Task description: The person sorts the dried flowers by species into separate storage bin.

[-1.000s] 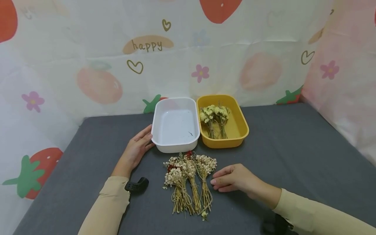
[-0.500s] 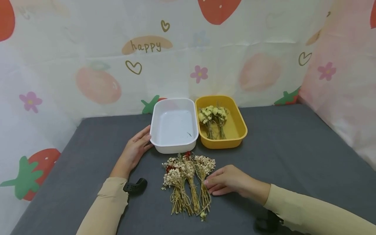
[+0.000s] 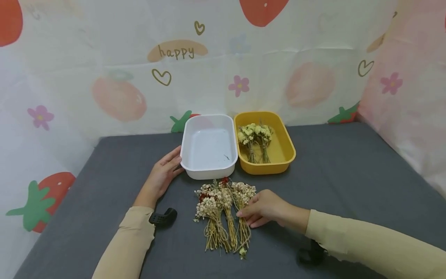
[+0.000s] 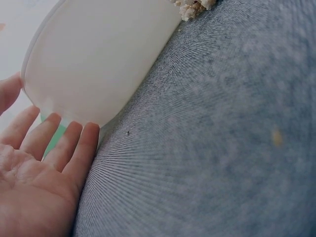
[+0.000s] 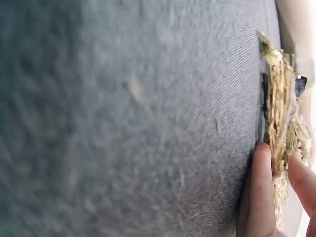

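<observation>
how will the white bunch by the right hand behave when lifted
The bunch is probably light and stiff, as its stems are thin and straight. Its tiny blossoms look dry, so they may crumble if squeezed.

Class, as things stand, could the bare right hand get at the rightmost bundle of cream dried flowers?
Seemingly yes: the right hand is at the bundle, straw-coloured stems between thumb and fingertip; nothing visible blocks that side.

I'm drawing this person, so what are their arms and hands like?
The left sleeve and right sleeve are cream. A black strap juts beside the left one, a black piece below the right. The left hand and right hand are bare.
</observation>
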`<control>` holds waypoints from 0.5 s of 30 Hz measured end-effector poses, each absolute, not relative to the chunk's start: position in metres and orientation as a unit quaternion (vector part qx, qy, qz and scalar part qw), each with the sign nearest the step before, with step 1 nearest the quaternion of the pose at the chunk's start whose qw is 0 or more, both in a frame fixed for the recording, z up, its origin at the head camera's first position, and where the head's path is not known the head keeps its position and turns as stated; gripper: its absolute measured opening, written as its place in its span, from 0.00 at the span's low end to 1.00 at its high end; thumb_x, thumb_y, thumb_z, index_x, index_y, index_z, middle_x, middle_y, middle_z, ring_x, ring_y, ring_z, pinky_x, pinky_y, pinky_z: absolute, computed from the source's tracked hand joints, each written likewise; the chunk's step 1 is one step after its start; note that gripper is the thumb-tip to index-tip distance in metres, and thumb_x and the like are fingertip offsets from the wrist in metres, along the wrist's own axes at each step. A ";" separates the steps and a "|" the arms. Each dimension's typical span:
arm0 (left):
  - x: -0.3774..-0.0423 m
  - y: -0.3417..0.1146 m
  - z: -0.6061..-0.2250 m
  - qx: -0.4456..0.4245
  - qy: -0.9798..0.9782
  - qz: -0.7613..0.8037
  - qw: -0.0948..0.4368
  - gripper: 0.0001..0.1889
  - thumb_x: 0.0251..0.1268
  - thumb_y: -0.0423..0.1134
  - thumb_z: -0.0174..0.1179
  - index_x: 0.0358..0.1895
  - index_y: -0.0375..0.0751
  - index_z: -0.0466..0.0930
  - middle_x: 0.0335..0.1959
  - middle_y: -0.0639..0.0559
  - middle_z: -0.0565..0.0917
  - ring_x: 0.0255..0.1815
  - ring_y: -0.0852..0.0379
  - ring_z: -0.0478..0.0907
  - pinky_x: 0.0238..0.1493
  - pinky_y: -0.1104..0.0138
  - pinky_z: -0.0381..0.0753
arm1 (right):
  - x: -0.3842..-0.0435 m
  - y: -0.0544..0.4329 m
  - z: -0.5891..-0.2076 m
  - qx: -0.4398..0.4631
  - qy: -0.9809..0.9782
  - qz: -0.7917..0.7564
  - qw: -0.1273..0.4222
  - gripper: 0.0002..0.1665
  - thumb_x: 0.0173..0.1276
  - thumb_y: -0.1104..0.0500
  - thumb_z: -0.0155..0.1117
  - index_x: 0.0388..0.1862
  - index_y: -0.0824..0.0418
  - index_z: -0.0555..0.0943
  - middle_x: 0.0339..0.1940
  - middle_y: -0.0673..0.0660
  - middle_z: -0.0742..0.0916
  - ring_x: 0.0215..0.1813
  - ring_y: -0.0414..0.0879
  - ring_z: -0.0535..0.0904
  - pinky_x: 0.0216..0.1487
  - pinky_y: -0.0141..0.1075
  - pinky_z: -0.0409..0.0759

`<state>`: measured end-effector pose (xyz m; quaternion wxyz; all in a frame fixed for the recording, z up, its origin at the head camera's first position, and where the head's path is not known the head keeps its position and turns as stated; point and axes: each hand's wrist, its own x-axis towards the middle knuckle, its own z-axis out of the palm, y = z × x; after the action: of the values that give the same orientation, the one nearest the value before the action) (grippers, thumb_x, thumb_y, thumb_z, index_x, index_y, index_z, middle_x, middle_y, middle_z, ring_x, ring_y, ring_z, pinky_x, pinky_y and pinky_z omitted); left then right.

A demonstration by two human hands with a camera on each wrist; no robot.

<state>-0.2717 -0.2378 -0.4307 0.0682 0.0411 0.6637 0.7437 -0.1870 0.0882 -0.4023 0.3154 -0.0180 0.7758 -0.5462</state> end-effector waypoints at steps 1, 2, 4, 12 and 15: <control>-0.272 -0.238 -0.430 0.042 0.664 0.744 0.068 0.30 0.80 0.38 0.47 0.80 0.42 0.51 0.81 0.47 0.55 0.81 0.48 0.54 0.77 0.49 0.57 | -0.187 0.087 -0.402 -0.022 0.777 -0.546 0.312 0.10 0.59 0.59 0.75 0.32 0.66 0.87 0.20 0.53 0.88 0.22 0.40 0.84 0.32 0.36 0.87; -0.272 -0.238 -0.430 0.041 0.664 0.744 0.069 0.30 0.80 0.38 0.47 0.80 0.42 0.51 0.81 0.47 0.55 0.81 0.48 0.54 0.78 0.49 0.57 | -0.188 0.087 -0.402 -0.027 0.779 -0.545 0.309 0.09 0.59 0.60 0.75 0.31 0.66 0.87 0.19 0.53 0.87 0.21 0.40 0.83 0.31 0.36 0.86; -0.272 -0.238 -0.430 0.040 0.664 0.743 0.070 0.30 0.80 0.38 0.47 0.80 0.42 0.51 0.81 0.47 0.55 0.81 0.48 0.54 0.78 0.50 0.57 | -0.188 0.086 -0.402 -0.032 0.779 -0.545 0.308 0.08 0.60 0.61 0.74 0.31 0.67 0.87 0.19 0.53 0.87 0.21 0.39 0.83 0.30 0.36 0.86; -0.273 -0.238 -0.430 0.042 0.665 0.742 0.070 0.30 0.80 0.39 0.48 0.80 0.43 0.51 0.81 0.48 0.56 0.80 0.49 0.55 0.74 0.57 0.63 | -0.186 0.093 -0.400 -0.015 0.787 -0.538 0.301 0.09 0.61 0.60 0.73 0.36 0.67 0.87 0.26 0.53 0.90 0.25 0.40 0.84 0.34 0.37 0.87; -0.273 -0.237 -0.430 0.039 0.666 0.742 0.069 0.30 0.80 0.38 0.47 0.80 0.42 0.51 0.81 0.47 0.56 0.80 0.49 0.55 0.74 0.57 0.63 | -0.186 0.098 -0.396 -0.006 0.790 -0.537 0.297 0.11 0.61 0.59 0.73 0.38 0.66 0.87 0.30 0.55 0.90 0.28 0.42 0.85 0.36 0.39 0.87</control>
<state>-0.2728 -0.2375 -0.4296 0.0692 0.0386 0.6662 0.7416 -0.1855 0.0979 -0.3957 0.2966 -0.0064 0.7897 -0.5370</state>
